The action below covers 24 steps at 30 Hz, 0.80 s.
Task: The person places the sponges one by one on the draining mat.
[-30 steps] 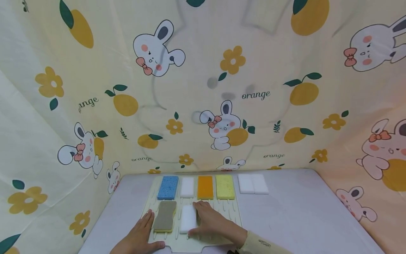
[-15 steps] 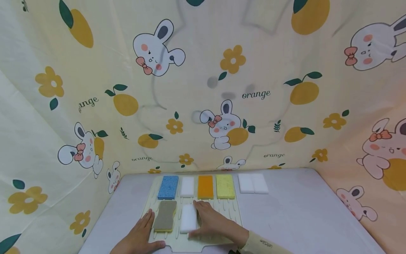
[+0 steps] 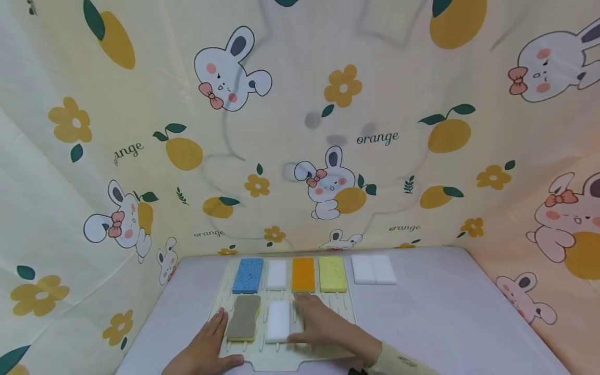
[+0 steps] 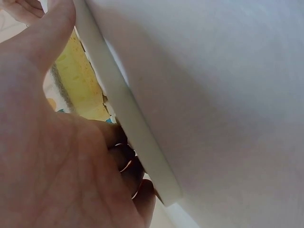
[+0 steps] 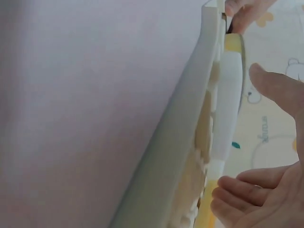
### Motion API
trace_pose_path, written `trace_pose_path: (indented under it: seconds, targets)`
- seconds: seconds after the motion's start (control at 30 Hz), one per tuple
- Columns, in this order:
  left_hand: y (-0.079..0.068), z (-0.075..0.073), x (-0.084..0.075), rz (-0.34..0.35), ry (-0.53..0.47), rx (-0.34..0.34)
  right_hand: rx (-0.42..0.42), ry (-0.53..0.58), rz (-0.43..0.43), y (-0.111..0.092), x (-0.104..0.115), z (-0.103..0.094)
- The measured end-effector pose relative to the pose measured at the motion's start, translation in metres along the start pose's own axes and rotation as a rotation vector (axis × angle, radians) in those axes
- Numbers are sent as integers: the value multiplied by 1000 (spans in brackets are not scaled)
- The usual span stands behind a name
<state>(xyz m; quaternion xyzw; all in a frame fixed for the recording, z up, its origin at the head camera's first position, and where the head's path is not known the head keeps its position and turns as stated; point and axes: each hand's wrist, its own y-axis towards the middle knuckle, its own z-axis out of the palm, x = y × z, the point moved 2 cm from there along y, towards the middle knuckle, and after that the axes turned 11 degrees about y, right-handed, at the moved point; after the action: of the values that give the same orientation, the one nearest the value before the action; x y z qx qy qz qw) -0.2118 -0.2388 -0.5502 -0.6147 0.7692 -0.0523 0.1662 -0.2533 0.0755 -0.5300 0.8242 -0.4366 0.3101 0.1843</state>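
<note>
A cream ribbed board (image 3: 276, 359) lies on the table. On its front row sit a grey-topped yellow sponge (image 3: 242, 319) and a white sponge (image 3: 278, 322). My left hand (image 3: 202, 346) rests at the board's left edge with straight fingers, beside the grey-topped sponge; in the left wrist view, the fingertips meet the board's rim (image 4: 133, 114). Just right of the white sponge hovers my right hand (image 3: 323, 325), thumb and fingers spread and holding nothing. The right wrist view shows a gap between that hand's thumb and the white sponge (image 5: 229, 95).
Along the board's back row lie a blue sponge (image 3: 247, 276), another white one (image 3: 276, 275), an orange one (image 3: 303, 275) and a yellow one (image 3: 332, 274). Two white sponges (image 3: 385, 270) lie side by side on the table to the right. A printed curtain (image 3: 281, 130) surrounds the table.
My right hand has let go of the front white sponge and shifted slightly right, away from it. The sponge stays in place, and my left hand has not moved.
</note>
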Motion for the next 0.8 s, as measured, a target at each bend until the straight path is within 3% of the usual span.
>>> trace_pose_path:
  seconds: [0.2,0.8]
  targets:
    - [-1,-1,-1,20,14,-18,-23,38,-17,-9,-8,-12]
    - [1,0,0,-9,8,11,-85,103,-30,-34,-46,-49]
